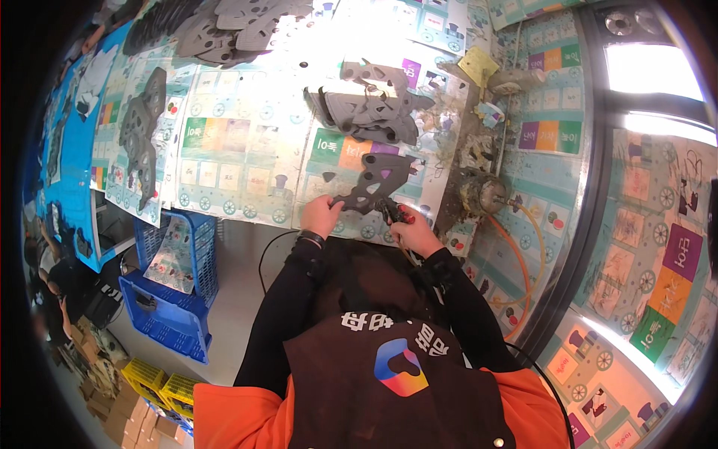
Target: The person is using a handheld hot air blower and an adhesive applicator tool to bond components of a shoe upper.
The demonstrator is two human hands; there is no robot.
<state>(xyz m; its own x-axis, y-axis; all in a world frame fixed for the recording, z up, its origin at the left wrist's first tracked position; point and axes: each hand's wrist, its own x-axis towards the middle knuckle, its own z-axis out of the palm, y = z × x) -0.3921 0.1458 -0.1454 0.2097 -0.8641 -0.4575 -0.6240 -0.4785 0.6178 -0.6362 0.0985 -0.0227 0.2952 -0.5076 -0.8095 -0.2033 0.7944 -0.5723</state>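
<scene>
A dark grey plastic part with cut-out openings [387,173] lies at the near edge of the covered table. My left hand [320,217] pinches its lower left corner between thumb and fingers. My right hand [419,233] is closed around a small red-and-black hand tool [393,212], whose tip is against or very near the part's lower right edge. Its exact kind is hidden by my fingers and the blur. Just beyond lies a pile of similar grey parts [366,112]. A small dark scrap [328,176] rests left of the part.
More grey parts [142,135] lie at the left, with a large heap [232,34] at the far side. Blue crates [168,322] stand on the floor at left. At right are a round metal fitting [485,194], an orange hose [516,258] and a papered wall.
</scene>
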